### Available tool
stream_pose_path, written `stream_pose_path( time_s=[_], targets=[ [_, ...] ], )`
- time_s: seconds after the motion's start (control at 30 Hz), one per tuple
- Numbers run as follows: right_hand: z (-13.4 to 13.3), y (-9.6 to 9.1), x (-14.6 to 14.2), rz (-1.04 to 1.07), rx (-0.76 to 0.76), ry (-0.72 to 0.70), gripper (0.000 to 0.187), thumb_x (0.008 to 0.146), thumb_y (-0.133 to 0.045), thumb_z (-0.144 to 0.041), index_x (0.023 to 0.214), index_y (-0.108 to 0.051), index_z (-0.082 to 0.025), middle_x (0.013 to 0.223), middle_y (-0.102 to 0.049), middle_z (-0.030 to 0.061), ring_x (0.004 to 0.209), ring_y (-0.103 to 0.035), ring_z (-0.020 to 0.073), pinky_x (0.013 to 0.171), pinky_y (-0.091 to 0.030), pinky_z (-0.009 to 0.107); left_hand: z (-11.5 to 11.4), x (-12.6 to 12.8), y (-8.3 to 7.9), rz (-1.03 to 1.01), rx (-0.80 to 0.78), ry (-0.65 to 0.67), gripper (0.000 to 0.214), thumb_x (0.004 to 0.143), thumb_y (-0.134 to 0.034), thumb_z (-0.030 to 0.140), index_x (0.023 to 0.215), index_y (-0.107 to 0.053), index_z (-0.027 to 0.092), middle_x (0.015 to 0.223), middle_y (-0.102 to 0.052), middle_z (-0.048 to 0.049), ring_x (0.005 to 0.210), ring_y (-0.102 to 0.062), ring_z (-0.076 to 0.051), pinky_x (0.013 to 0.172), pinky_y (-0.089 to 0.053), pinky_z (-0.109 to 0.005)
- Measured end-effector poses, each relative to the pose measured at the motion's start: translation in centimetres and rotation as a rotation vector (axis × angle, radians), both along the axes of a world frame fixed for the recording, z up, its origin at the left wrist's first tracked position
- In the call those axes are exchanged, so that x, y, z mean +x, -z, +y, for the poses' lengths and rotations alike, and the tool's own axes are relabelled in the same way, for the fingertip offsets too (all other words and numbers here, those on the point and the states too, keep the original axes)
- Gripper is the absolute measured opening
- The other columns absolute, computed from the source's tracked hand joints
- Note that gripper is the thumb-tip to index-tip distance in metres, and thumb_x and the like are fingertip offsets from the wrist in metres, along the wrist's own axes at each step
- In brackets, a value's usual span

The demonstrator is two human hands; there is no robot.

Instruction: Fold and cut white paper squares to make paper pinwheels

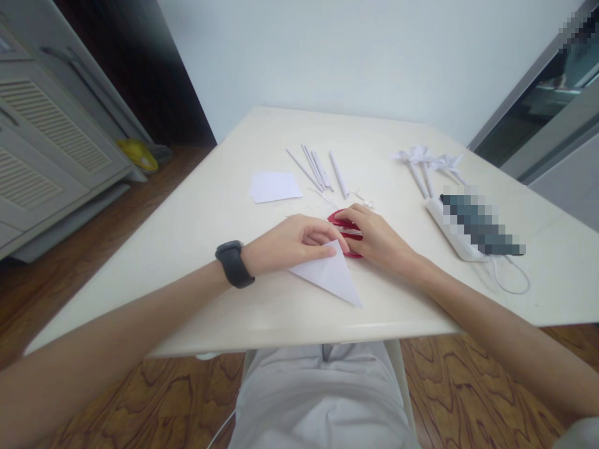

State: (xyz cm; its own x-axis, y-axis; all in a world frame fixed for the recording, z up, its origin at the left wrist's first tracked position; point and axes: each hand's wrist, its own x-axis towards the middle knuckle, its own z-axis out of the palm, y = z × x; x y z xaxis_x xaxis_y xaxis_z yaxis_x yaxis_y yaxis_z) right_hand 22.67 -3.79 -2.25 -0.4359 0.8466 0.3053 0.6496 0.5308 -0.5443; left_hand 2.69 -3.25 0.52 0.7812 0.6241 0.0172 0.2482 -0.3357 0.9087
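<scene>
A white sheet of paper folded into a triangle [334, 277] is pinched at its upper corner by my left hand [304, 242], thumb on top and a dark watch on the wrist. One point of the triangle faces me, just above the table. Right beside it, my right hand [374, 236] has its fingers curled over red-handled scissors [344, 218] lying on the table. Their blades are hidden by my hands. The fingertips of both hands are close together.
On the white table [210, 249] lie a stack of white paper squares [276, 186], several rolled paper sticks [318, 168] and small scraps [369, 204]. To the right are paper pinwheels on sticks [423, 165] and a white box-like item with a pixelated top [456, 234] and a cable [519, 290].
</scene>
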Motion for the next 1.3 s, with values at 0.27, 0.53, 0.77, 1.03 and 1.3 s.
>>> stream_pose_path(
  time_s=[0.27, 0.53, 0.77, 1.03, 1.3],
  targets=[
    [-0.3, -0.2, -0.3, 0.036, -0.080, -0.061, 0.026, 0.077, -0.054, -0.011, 0.101, -0.054, -0.020, 0.102, -0.060, 0.0056, 0.091, -0.058, 0.0187, 0.080, -0.047, 0.032, 0.2, 0.0, 0.0, -0.060, -0.045, -0.050, 0.022, 0.079, -0.053, 0.025, 0.096, -0.065, 0.019, 0.089, -0.069, -0.0039, 0.085, -0.064, -0.019, 0.074, -0.049, -0.029],
    [-0.2, -0.4, -0.1, -0.078, 0.051, -0.084, 0.016, 0.080, -0.056, -0.017, 0.095, -0.058, -0.017, 0.093, -0.059, 0.0059, 0.084, -0.057, 0.0179, 0.073, -0.046, 0.029, 0.3, -0.1, 0.1, -0.135, -0.034, -0.161, 0.024, 0.078, -0.053, 0.023, 0.098, -0.065, 0.018, 0.086, -0.069, -0.0037, 0.087, -0.064, -0.020, 0.078, -0.049, -0.031],
    [-0.2, -0.5, 0.2, -0.066, 0.031, -0.114, 0.018, 0.080, -0.053, -0.014, 0.096, -0.062, -0.016, 0.096, -0.059, 0.0069, 0.086, -0.057, 0.0166, 0.077, -0.045, 0.027, 0.2, -0.2, -0.3, -0.140, -0.040, -0.264, 0.019, 0.079, -0.052, 0.019, 0.093, -0.064, 0.017, 0.092, -0.069, -0.0039, 0.084, -0.064, -0.017, 0.072, -0.049, -0.026],
    [-0.3, -1.8, 0.1, 0.205, -0.156, -0.024, 0.017, 0.084, -0.048, -0.021, 0.082, -0.064, -0.017, 0.084, -0.060, 0.0026, 0.069, -0.055, 0.0121, 0.064, -0.045, 0.024, 0.2, -0.2, -0.4, -0.153, 0.053, -0.427, 0.020, 0.080, -0.050, 0.024, 0.093, -0.064, 0.018, 0.086, -0.068, -0.0023, 0.074, -0.062, -0.016, 0.062, -0.046, -0.023],
    [-0.5, -2.4, 0.6, 0.506, -0.497, -0.123, 0.023, 0.084, -0.050, -0.036, 0.078, -0.062, -0.017, 0.072, -0.059, 0.0003, 0.068, -0.055, 0.0124, 0.065, -0.044, 0.023, 0.1, -0.2, -0.7, -0.250, 0.142, -0.564, 0.021, 0.078, -0.051, 0.027, 0.093, -0.063, 0.017, 0.089, -0.068, -0.0032, 0.079, -0.060, -0.017, 0.066, -0.045, -0.024]
  ],
)
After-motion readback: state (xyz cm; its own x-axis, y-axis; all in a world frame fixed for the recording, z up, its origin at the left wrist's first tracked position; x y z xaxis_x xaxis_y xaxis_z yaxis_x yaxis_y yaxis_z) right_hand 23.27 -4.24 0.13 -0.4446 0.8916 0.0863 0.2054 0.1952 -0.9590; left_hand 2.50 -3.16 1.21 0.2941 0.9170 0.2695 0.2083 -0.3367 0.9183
